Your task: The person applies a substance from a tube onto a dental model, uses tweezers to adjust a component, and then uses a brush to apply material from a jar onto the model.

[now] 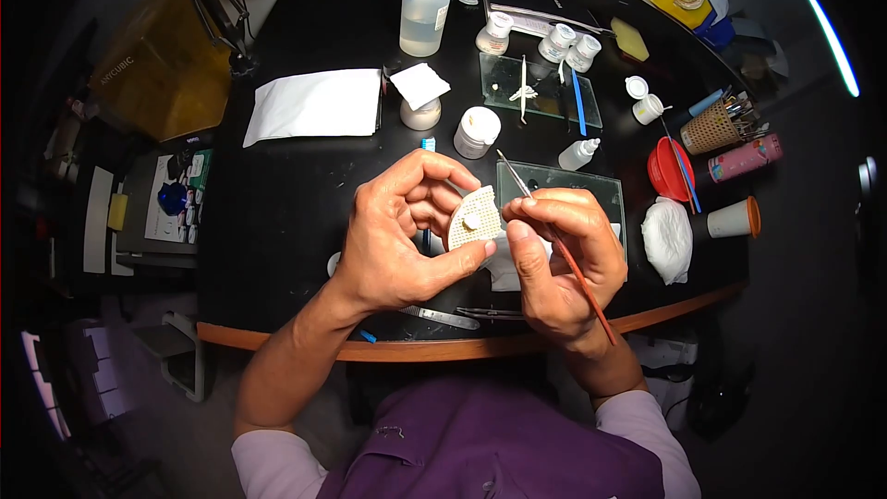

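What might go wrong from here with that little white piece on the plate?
Two things, perhaps. The small white piece sits on the perforated plate, which the left hand holds up off the table; if that grip tilts, the piece might slide off, though I can't tell whether it's fixed. The right hand holds the brush with its tip close by, so a slip could nudge the piece.
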`<state>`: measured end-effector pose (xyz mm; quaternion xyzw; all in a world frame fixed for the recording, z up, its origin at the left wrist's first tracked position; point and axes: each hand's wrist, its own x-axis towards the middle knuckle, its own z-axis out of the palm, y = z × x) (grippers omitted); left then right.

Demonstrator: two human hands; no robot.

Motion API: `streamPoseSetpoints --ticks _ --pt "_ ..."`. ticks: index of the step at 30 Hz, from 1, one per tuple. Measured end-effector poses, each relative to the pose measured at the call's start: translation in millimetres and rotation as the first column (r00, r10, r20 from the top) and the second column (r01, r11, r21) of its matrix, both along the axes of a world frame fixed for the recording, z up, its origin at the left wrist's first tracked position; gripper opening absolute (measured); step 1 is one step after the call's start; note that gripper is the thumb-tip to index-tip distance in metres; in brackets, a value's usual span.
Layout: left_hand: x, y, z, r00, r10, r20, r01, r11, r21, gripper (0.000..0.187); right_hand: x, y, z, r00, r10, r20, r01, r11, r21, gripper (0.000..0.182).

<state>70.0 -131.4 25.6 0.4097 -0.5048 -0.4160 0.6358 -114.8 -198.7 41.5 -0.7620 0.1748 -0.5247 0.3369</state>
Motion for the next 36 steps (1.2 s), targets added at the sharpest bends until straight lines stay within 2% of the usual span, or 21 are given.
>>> streamPoseSetpoints --ticks 3,9,14,20,25,29,32,34,36 --pt "-3 1 0 0.998 -0.019 -0.061 0.020 1.000 0.016 0.054 3 2 -1 0.999 0.039 0.025 -0.041 0.994 0.102 0.028" --pt "-2 2 4 0.981 -0.101 -0.167 0.120 0.987 0.104 0.057 -1 -2 -1 0.999 0.034 -0.041 -0.031 0.997 0.065 0.029" --pt "6 2 9 0.960 -0.167 -0.224 0.215 0.954 0.208 0.061 0 -3 -2 1.000 0.021 -0.019 -0.019 0.992 0.121 0.027" --pt "10 1 11 0.884 -0.243 -0.400 0.334 0.926 0.176 0.067 -2 -4 0 1.000 -0.015 0.005 0.014 0.982 0.188 0.025" --pt "10 0 11 0.910 -0.225 -0.348 0.306 0.931 0.198 0.067 -3 -7 -1 1.000 -0.028 0.007 0.026 0.986 0.163 0.019" --pt "7 1 13 0.947 -0.163 -0.277 0.227 0.950 0.215 0.064 -9 -16 4 1.000 0.005 -0.007 -0.006 0.998 -0.062 0.018" --pt "3 1 14 0.963 -0.103 -0.249 0.145 0.977 0.155 0.059 -7 3 10 0.997 -0.023 0.079 0.009 0.985 0.173 0.018" --pt "6 1 11 0.966 -0.101 -0.238 0.142 0.977 0.162 0.058 -6 2 9 0.997 -0.016 0.076 0.010 0.997 0.079 0.018" --pt "8 1 11 0.968 -0.099 -0.232 0.141 0.975 0.171 0.058 -13 -9 9 0.998 0.055 -0.022 -0.058 0.987 -0.149 0.019"
